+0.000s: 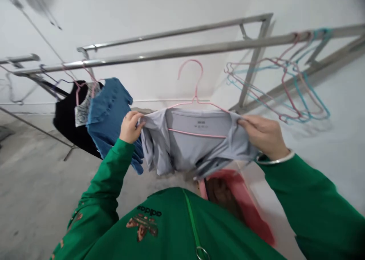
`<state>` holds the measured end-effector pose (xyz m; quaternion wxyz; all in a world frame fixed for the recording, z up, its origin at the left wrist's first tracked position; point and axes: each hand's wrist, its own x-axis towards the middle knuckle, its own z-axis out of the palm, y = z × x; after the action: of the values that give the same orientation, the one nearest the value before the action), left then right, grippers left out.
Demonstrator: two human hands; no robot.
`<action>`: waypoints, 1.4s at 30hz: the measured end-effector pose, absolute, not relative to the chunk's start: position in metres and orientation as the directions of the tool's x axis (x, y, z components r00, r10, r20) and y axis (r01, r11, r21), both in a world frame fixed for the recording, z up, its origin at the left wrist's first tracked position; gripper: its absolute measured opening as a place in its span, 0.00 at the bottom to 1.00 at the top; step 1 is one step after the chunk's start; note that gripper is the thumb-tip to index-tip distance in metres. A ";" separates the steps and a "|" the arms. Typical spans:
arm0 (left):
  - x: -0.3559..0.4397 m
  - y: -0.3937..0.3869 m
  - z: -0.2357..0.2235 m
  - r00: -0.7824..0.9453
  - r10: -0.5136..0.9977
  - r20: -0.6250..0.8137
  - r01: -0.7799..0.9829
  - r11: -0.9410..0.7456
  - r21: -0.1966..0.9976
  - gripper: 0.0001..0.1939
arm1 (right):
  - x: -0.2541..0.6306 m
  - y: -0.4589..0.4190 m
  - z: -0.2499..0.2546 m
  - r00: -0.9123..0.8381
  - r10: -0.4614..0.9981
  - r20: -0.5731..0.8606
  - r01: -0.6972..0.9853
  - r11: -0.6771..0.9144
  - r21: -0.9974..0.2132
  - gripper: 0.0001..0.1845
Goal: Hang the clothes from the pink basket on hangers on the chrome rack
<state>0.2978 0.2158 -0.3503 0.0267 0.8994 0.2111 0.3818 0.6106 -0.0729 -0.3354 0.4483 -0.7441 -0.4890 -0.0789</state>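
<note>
A light grey shirt [196,149] is draped over a pink clothes hanger [196,81], whose crossbar shows through the neck opening. My left hand [131,126] pinches the shirt's shoulder at the hanger's left end. At the other shoulder, my right hand [264,134] grips the cloth, thumb and fingers closed. The hanger's hook stands upright below the metal rail, apart from it. Parts of both hanger ends are hidden under the cloth.
A long metal rail [171,54] crosses in front of me. Blue [110,107] and black [71,115] garments hang at its left. Several pink and blue hangers [302,81] hang at its right. Below stands a pink basin [251,206] with dark cloth inside.
</note>
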 end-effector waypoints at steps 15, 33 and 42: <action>0.229 0.152 -0.470 0.653 0.624 0.430 0.372 -0.758 0.535 0.13 | 0.535 0.021 -0.294 0.221 0.971 -0.089 -0.237 -0.035 -0.971 0.21; 0.178 0.136 -0.510 0.567 0.732 0.376 0.411 -0.648 0.641 0.13 | 0.396 0.212 -0.348 0.373 0.787 0.491 0.240 0.429 -0.871 0.12; 0.167 0.138 -0.522 0.591 0.733 0.338 0.411 -0.634 0.656 0.13 | 0.374 0.239 -0.357 0.437 0.766 0.471 0.421 0.288 -0.860 0.11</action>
<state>0.1673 0.1378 -0.5223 0.2655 0.8515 0.3356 0.3031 0.3738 0.2393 -0.3569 0.6181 -0.5800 -0.5120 0.1395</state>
